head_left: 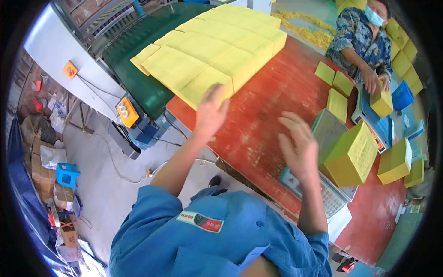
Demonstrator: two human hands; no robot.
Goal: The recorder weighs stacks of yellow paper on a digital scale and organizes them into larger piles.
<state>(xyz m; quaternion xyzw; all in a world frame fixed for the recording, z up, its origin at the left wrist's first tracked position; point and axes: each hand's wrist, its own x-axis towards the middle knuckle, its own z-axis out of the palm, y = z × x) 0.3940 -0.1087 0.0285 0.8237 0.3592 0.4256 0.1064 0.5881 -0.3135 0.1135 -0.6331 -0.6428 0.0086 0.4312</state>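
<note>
Big block of stacked yellow paper sheets (pixel 217 51) — matt, edges finely layered. Red-painted wooden tabletop (pixel 263 111) — worn, scuffed, dull sheen. Flat metal pan of the weighing scale (pixel 326 131) looks brushed grey. Blue cloth jacket (pixel 212 235), soft, creased.

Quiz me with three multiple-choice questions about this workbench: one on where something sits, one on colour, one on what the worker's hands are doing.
1. Where is the yellow stack nearest the right hand?
A. on the scale
B. on the floor
C. on the green belt

2. What colour is the table?
A. blue
B. red
C. white

3. What are the two hands holding?
A. a stack each
B. one stack together
C. nothing

Answers: 1 A, the stack rests on the scale's pan. 2 B, its bare top is red. 3 C, the left hand and the right hand are both open and empty above the table.
</note>
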